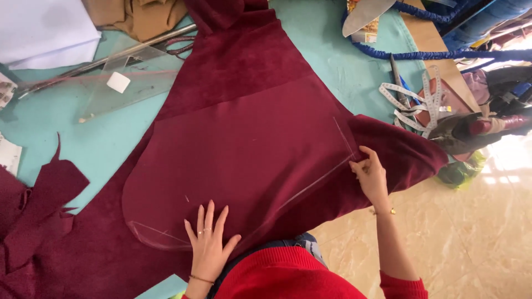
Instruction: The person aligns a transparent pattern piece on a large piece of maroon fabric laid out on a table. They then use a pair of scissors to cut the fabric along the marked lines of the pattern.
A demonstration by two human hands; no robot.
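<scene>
A large piece of dark red velvet fabric [244, 61] lies spread over a turquoise table [100, 138]. On top of it rests a clear plastic pattern template [244, 155] with a rounded left end. My left hand [209, 243] lies flat, fingers spread, on the near edge of the template. At the template's right corner my right hand [370, 173] has its fingers pinched together, perhaps around a small marker that I cannot make out. Part of the fabric hangs off the table's edge by my right hand.
Red fabric scraps [39, 205] lie at the left. A clear ruler with a white block [117, 82], a metal bar, tan cloth [138, 16] and white paper [44, 33] sit at the back left. A white measuring tape [413, 102], scissors and blue cord [410, 54] lie at the right, above a tiled floor [476, 232].
</scene>
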